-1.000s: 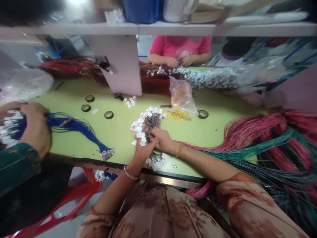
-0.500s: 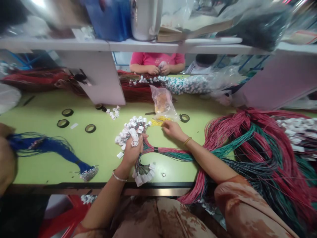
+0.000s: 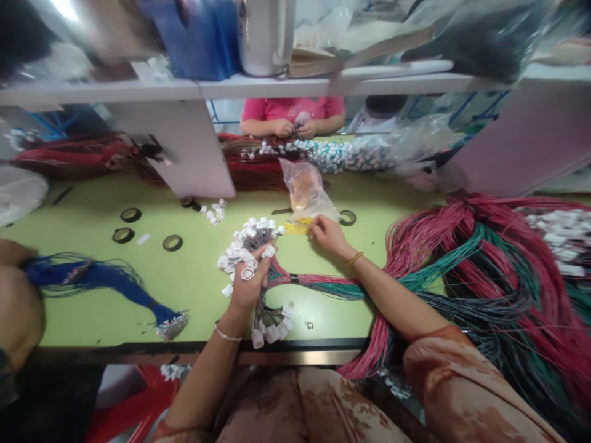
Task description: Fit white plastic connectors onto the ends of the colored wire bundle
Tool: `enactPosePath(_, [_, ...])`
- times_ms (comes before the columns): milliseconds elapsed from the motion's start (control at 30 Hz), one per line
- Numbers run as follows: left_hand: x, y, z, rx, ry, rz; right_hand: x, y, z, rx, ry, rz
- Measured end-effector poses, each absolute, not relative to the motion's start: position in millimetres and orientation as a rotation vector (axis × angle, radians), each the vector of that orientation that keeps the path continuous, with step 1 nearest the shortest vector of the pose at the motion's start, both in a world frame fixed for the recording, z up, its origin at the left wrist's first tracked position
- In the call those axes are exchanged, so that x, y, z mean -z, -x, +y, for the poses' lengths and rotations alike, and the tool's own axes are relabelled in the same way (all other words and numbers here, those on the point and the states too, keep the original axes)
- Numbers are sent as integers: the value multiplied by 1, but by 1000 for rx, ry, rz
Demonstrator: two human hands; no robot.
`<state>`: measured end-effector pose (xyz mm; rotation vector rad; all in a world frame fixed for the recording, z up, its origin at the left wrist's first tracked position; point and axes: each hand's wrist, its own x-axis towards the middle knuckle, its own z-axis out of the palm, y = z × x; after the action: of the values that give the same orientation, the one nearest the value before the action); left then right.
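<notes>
My left hand (image 3: 249, 283) is closed around wires with white plastic connectors (image 3: 248, 269) on their ends. More white connectors (image 3: 253, 231) fan out just beyond it, and another cluster (image 3: 272, 326) hangs towards the table's front edge. From this hand the red, green and dark wire bundle (image 3: 332, 286) runs right, bound by a black tape band (image 3: 294, 278). My right hand (image 3: 327, 235) has its fingertips pinched together at the small yellow pieces (image 3: 298, 226). Whatever lies between those fingertips is hidden. A clear plastic bag (image 3: 307, 191) with yellowish contents lies just behind.
Black tape rolls (image 3: 172, 242) and loose white connectors (image 3: 215, 212) lie left of centre. A blue wire bundle (image 3: 115, 286) is at the left, beside another person's arm (image 3: 18, 295). Red and green wires (image 3: 462, 264) heap at the right. A shelf (image 3: 221, 87) spans above; a person in pink (image 3: 293, 117) sits opposite.
The connectors in my left hand have shifted, with one now under the thumb. My right hand remains at the yellow pieces, its fingers slightly more bunched. The whole view has moved slightly.
</notes>
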<state>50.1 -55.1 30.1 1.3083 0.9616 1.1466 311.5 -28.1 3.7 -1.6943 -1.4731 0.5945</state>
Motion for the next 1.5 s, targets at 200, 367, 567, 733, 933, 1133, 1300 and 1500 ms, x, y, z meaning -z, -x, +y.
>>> enactPosePath(200, [-39, -56, -62, -1157, -1364, 963, -30, -283, -38, -1359, 1184, -986])
enactPosePath(367, [-36, -55, -63, -1123, -1313, 920, -50, -253, -56, -1426, 985, -993])
enactPosePath(567, [-31, -52, -63, -1139, -1304, 922, -63, -232, -78, -1208, 1049, -1240])
enactPosePath(733, [-30, -50, -64, -1114, -1322, 958, -72, -223, -91, -941, 1061, -1478])
enactPosePath(933, [-34, -49, -64, -1118, -1383, 939, -73, -218, -93, -406, 1044, -1723])
enactPosePath(1133, [-36, -48, -63, -1116, -1522, 926, -67, -213, -92, -297, 1055, -1783])
enactPosePath(1300, [-29, -46, -62, -1110, -1524, 975, -65, -216, -91, -359, 1134, -1775])
enactPosePath(1500, [-26, -47, -63, -1182, -1623, 1068, -55, -202, -101, -286, 1162, -1761])
